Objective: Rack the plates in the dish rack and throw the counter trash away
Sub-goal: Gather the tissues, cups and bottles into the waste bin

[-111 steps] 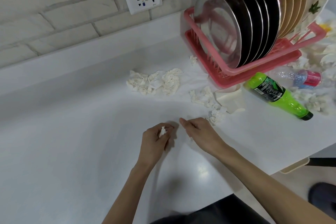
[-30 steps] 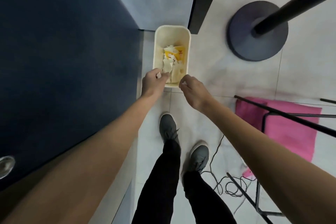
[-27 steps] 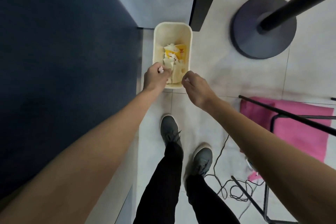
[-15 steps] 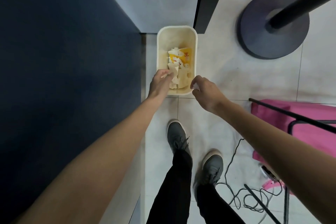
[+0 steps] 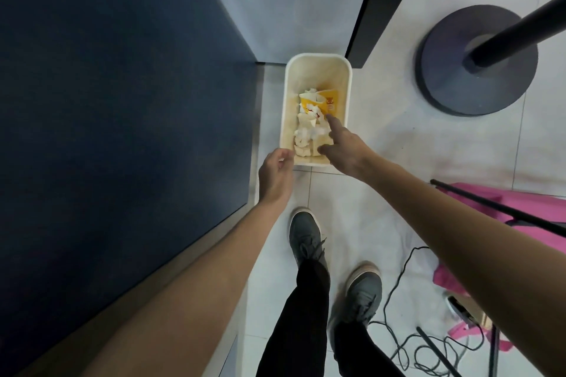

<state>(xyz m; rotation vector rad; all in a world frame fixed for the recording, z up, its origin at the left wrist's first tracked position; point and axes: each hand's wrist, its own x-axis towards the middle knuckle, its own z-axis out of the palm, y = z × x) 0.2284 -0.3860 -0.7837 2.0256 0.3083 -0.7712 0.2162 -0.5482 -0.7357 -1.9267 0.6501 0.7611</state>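
I'm looking straight down at a cream bin (image 5: 318,56) standing on the tiled floor (image 5: 386,144), tucked beside a dark blue cabinet panel (image 5: 107,101). The trash is in the bin: crumpled white paper scraps (image 5: 306,131) piled at the bottom, with a yellow wrapper (image 5: 329,98) at the far end of the pile.

My right hand (image 5: 347,148) hovers over the near right part of the bin with a wide grip and spread fingers (image 5: 333,124), one pointing down at the pile. It holds nothing. My left hand (image 5: 277,176) is just outside the bin's near left corner, fingers loosely curled, and I see nothing in it. Neither hand touches the bin as far as I can tell.

Below the hands are black trousers (image 5: 306,315) and two grey shoes (image 5: 304,239) on the tiles. A dark round base (image 5: 453,92) with a black pole (image 5: 520,24) stands to the right, well apart from the bin. Pink fabric (image 5: 545,208) on a black frame sits at the right edge. A black cable (image 5: 407,343) lies tangled on the floor near the right foot.
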